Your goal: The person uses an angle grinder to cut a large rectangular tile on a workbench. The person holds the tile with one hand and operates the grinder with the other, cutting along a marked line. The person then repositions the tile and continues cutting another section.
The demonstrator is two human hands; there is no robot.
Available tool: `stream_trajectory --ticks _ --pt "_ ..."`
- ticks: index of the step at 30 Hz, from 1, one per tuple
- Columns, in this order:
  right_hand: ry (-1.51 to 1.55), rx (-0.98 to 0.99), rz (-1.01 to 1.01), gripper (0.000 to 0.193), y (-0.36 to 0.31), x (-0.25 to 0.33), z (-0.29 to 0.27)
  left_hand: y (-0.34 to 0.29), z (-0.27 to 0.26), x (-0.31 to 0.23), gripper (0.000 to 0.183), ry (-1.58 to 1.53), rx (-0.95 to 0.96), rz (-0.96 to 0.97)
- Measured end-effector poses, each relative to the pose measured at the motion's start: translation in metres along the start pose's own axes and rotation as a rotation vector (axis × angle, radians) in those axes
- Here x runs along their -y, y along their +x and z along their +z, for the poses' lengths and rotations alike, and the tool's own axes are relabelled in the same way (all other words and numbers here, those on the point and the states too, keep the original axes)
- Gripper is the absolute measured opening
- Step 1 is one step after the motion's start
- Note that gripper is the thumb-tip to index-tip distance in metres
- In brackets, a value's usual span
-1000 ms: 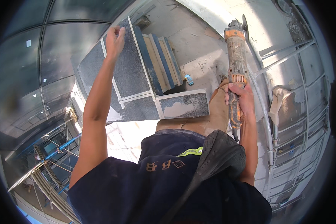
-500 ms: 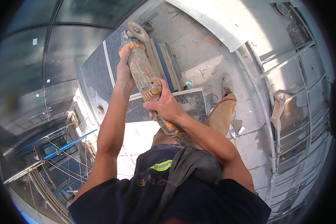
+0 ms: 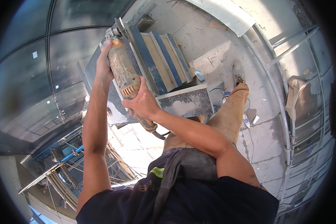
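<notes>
Both my hands hold a dusty orange angle grinder [image 3: 122, 66] above a dark speckled stone slab [image 3: 92, 66]. My left hand [image 3: 103, 63] is wrapped round its front end, just behind the gear head. Farther back, my right hand [image 3: 142, 101] grips the rear of the body, and the tail with its black cord [image 3: 159, 135] points toward me. The cutting disc [image 3: 121, 28] stands nearly edge-on at the far end, close to the slab's edge; whether it touches is not clear. Right of the grinder lie several stacked blue and tan boards or slabs [image 3: 162, 61].
A dark stone piece with a pale edge [image 3: 188, 101] sits in front of the stack. Metal pipe railings [image 3: 271, 83] run along the right. Dark glass panels [image 3: 76, 50] rise at the left, with scaffolding [image 3: 72, 155] below. A bottle [image 3: 246, 121] and a blue packet [image 3: 199, 76] lie on the floor.
The grinder has moved left with both hands on it and has turned, so its disc shows edge-on rather than face-on. My view has shifted, and more of the stacked boards shows.
</notes>
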State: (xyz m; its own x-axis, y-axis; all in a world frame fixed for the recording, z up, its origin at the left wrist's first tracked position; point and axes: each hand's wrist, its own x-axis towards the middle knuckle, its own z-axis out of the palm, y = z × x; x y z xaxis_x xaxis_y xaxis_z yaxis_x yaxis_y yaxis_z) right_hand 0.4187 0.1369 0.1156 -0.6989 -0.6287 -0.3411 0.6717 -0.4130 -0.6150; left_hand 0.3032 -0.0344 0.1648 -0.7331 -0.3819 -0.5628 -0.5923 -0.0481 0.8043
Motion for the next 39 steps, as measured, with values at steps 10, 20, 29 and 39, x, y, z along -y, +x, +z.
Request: stream_trajectory --ticks 10,20,29,39 --pt "0.050 -0.072 0.078 0.076 0.022 0.004 0.005 0.043 -0.011 0.002 0.051 0.086 0.053 -0.048" --pt "0.114 -0.050 0.143 0.076 0.045 -0.010 0.005 0.060 -0.026 0.010 0.051 0.081 0.006 -0.085" --pt "0.206 -0.005 0.195 0.075 0.047 0.005 0.002 0.062 -0.023 0.003 0.052 0.118 -0.008 -0.129" --pt "0.223 -0.045 0.165 0.077 0.057 -0.007 0.011 0.069 -0.029 0.003 0.053 0.168 0.010 -0.156"
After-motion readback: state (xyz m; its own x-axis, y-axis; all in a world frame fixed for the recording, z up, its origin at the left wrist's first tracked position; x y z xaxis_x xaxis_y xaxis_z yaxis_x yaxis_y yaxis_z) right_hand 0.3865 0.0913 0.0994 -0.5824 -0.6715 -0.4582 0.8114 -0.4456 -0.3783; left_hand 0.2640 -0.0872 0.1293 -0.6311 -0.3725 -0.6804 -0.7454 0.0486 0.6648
